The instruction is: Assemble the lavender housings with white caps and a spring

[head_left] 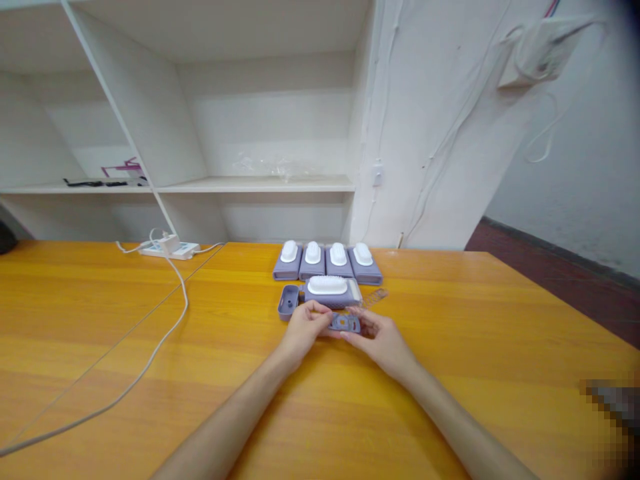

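My left hand (304, 329) and my right hand (379, 337) meet over the wooden table (150, 320), both pinching a small flat purple plastic part (345, 323) between their fingertips. Just behind it lies a purple box with a white brush-like top (331, 291), set sideways. A small open purple tray (289, 301) rests at its left end. A thin clear strip (374, 298) lies to the right of the box. Further back, several matching purple boxes with white tops (327, 261) stand in a row.
A white power strip (169, 249) sits at the back left, its white cable (150, 353) trailing across the table towards the front left. White shelving (250, 183) stands behind the table, with a wall and hanging cables to the right. A blurred patch (615, 407) covers the right edge.
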Tool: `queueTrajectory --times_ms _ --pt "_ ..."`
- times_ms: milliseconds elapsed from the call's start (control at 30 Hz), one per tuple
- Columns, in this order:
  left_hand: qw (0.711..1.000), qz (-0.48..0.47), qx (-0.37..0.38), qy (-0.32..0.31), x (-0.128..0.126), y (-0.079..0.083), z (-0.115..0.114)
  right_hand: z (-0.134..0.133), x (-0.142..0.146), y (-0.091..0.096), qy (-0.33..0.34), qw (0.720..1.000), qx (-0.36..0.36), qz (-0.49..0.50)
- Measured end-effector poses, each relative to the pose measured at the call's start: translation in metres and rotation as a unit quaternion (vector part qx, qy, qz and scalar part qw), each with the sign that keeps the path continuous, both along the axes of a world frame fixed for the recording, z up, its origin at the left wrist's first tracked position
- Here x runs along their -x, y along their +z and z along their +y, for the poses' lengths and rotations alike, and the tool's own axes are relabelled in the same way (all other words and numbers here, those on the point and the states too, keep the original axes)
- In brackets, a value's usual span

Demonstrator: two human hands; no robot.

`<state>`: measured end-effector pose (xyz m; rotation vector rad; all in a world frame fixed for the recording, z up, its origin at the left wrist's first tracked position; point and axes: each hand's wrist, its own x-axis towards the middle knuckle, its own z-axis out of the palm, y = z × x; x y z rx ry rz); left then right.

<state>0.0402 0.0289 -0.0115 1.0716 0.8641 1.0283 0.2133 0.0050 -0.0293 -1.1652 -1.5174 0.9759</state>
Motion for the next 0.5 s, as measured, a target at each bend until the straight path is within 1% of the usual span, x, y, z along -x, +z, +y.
queueTrajectory --times_ms 67,133,333,433,500 --pt "1.000 -0.007 0.020 0.006 0.0005 0.0019 0.0008 0.0003 0.0001 0.0005 0.013 0.999 0.024 0.023" --pt "0.999 -0.001 0.031 -0.005 0.0013 0.0040 0.0009 0.0004 0.0000 0.0025 0.026 0.998 0.039 0.040" --pt "1.000 0.010 0.015 -0.023 0.0022 0.0059 -0.0009 0.0029 -0.0025 0.0078 0.048 0.995 0.044 0.081" --pt "0.999 0.012 0.009 -0.034 0.0028 0.0050 -0.0005 0.0032 -0.0031 0.0083 0.060 0.994 0.041 0.079" --pt "0.999 0.012 0.002 -0.040 0.0030 0.0041 0.0004 0.0026 -0.0033 0.0087 0.051 0.996 0.043 0.067"
